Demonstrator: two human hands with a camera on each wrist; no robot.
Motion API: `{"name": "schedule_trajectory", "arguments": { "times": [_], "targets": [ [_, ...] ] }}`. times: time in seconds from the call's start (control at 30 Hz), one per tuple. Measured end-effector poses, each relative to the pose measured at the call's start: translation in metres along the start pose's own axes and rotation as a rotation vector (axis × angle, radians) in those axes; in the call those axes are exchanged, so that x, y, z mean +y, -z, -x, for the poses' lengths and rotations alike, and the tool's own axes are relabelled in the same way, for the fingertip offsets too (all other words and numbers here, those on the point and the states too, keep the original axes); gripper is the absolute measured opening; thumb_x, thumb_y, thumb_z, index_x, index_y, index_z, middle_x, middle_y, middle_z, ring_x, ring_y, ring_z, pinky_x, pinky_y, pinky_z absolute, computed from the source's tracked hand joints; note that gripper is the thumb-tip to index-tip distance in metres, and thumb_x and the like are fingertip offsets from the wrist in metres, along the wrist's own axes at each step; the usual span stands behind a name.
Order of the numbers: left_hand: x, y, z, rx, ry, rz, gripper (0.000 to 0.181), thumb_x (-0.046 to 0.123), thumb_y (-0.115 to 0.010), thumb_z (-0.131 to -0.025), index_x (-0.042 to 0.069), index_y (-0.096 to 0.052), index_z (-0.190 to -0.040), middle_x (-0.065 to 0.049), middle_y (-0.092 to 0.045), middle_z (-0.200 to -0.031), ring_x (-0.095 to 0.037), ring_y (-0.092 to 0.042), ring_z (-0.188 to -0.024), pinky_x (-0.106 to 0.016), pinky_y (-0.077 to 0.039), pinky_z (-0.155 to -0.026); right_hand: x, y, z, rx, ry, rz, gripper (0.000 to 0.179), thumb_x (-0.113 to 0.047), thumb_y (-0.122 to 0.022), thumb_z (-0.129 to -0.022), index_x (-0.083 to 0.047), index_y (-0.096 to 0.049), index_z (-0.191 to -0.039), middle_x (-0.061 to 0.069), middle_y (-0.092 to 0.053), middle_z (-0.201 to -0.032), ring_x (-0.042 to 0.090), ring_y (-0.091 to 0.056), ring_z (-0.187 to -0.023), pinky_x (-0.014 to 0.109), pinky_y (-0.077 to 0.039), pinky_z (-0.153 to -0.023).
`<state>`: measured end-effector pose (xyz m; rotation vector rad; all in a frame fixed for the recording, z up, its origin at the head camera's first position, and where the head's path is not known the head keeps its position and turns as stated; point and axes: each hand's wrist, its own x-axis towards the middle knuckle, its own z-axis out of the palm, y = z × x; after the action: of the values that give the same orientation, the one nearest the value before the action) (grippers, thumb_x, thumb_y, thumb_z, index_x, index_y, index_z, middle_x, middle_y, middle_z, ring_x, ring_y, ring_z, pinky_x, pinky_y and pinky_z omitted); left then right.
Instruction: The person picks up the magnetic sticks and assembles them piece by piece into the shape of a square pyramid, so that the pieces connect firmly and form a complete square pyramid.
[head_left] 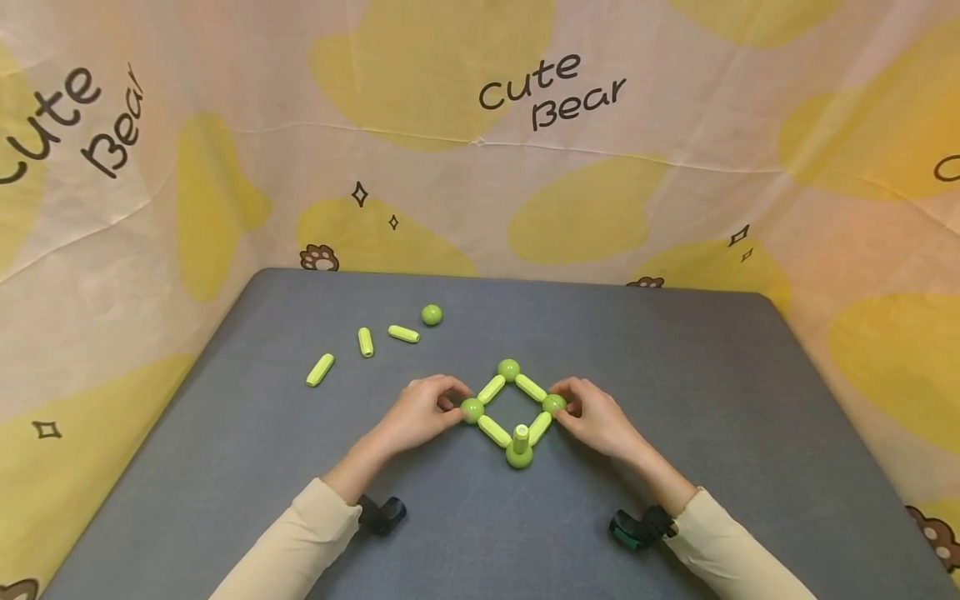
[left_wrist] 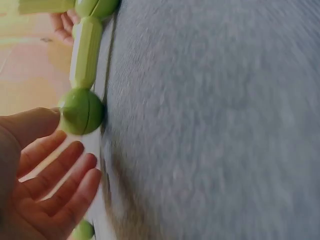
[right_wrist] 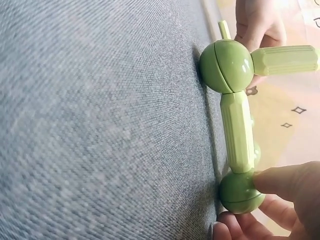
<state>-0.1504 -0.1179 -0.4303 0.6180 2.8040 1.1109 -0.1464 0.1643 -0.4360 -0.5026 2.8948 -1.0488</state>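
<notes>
Four-sided and flat on the table, a frame of light green rods has a green ball at each corner. My left hand pinches the left corner ball between thumb and index finger, its other fingers spread loosely in the left wrist view. Opposite it, my right hand grips the right corner ball, thumb on one side and fingers on the other. The far corner ball is untouched. From the near corner ball another rod stands upright.
Behind my left hand lie three loose rods, the leftmost tilted, one nearly lengthwise and one slanted. A loose green ball is beside them. Patterned cloth hangs around the grey table.
</notes>
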Motion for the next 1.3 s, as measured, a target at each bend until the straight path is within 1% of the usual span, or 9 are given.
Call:
{"name": "schedule_trajectory", "arguments": {
  "times": [0.13,0.37,0.57,0.7,0.83,0.93,1.03,1.17,1.3],
  "targets": [
    [-0.007,0.011,0.004,0.064,-0.004,0.031,0.022,0.012,-0.069,-0.081,0.010,-0.066,-0.102,-0.003,-0.065,-0.098,-0.010,-0.062,-0.080,-0.024,-0.050,-0.067,0.001,0.000,0.001,0.010,0.006,-0.001,0.027,-0.008,-0.065,-0.081,-0.009,-0.061,-0.107,0.005,-0.061,-0.098,0.016,-0.059,-0.081,0.030,-0.046,-0.069],
    [-0.028,0.042,0.015,0.261,0.008,0.031,0.018,0.011,-0.068,-0.081,0.006,-0.067,-0.098,-0.004,-0.066,-0.095,-0.015,-0.064,-0.079,-0.030,-0.053,-0.067,0.003,0.000,0.001,0.008,0.012,-0.020,0.026,-0.008,-0.065,-0.081,-0.008,-0.061,-0.107,0.005,-0.061,-0.098,0.015,-0.059,-0.081,0.031,-0.047,-0.070],
    [-0.056,0.072,0.021,0.428,0.084,-0.025,0.016,0.006,-0.066,-0.081,0.004,-0.067,-0.096,-0.009,-0.067,-0.093,-0.022,-0.065,-0.080,-0.038,-0.053,-0.068,0.005,0.001,0.000,-0.005,-0.017,-0.047,0.026,-0.010,-0.065,-0.082,-0.009,-0.061,-0.108,0.006,-0.061,-0.102,0.015,-0.061,-0.082,0.032,-0.048,-0.071],
    [-0.074,0.084,0.024,0.524,0.149,-0.083,0.015,0.006,-0.066,-0.079,0.004,-0.067,-0.094,-0.011,-0.068,-0.091,-0.024,-0.066,-0.079,-0.038,-0.053,-0.067,0.006,0.000,0.000,-0.012,-0.021,-0.054,0.026,-0.011,-0.065,-0.083,-0.009,-0.061,-0.109,0.006,-0.061,-0.103,0.015,-0.061,-0.082,0.030,-0.048,-0.070],
    [-0.088,0.092,0.027,0.584,0.221,-0.118,0.017,0.009,-0.067,-0.080,0.004,-0.068,-0.096,-0.013,-0.068,-0.092,-0.027,-0.066,-0.080,-0.039,-0.051,-0.069,0.005,0.000,0.000,-0.013,-0.022,-0.057,0.026,-0.011,-0.065,-0.083,-0.009,-0.061,-0.108,0.006,-0.061,-0.102,0.015,-0.060,-0.082,0.030,-0.048,-0.070],
    [-0.094,0.097,0.028,0.600,0.300,-0.127,0.020,0.013,-0.066,-0.081,0.004,-0.067,-0.099,-0.014,-0.066,-0.097,-0.030,-0.064,-0.086,-0.042,-0.048,-0.073,0.005,-0.001,0.000,-0.012,-0.024,-0.059,0.026,-0.011,-0.065,-0.083,-0.009,-0.061,-0.108,0.006,-0.061,-0.102,0.014,-0.060,-0.081,0.029,-0.048,-0.070],
    [-0.097,0.102,0.030,0.582,0.388,-0.132,0.026,0.016,-0.065,-0.082,0.004,-0.066,-0.105,-0.015,-0.064,-0.104,-0.033,-0.062,-0.091,-0.046,-0.045,-0.078,0.005,-0.001,0.000,-0.012,-0.025,-0.061,0.026,-0.011,-0.065,-0.083,-0.010,-0.061,-0.108,0.006,-0.062,-0.102,0.014,-0.060,-0.081,0.029,-0.048,-0.069],
    [-0.098,0.107,0.032,0.500,0.489,-0.162,0.036,0.023,-0.064,-0.083,0.003,-0.062,-0.113,-0.019,-0.062,-0.110,-0.036,-0.060,-0.097,-0.049,-0.042,-0.080,0.004,-0.001,0.000,-0.011,-0.031,-0.065,0.025,-0.011,-0.065,-0.083,-0.010,-0.061,-0.108,0.006,-0.062,-0.102,0.014,-0.059,-0.081,0.029,-0.047,-0.069],
    [-0.099,0.109,0.033,0.419,0.551,-0.198,0.043,0.029,-0.064,-0.082,0.001,-0.060,-0.115,-0.021,-0.063,-0.110,-0.040,-0.056,-0.101,-0.051,-0.041,-0.079,0.004,-0.001,0.000,-0.011,-0.029,-0.068,0.025,-0.011,-0.065,-0.083,-0.009,-0.061,-0.108,0.005,-0.062,-0.101,0.013,-0.059,-0.081,0.028,-0.047,-0.068]
  ]
}}
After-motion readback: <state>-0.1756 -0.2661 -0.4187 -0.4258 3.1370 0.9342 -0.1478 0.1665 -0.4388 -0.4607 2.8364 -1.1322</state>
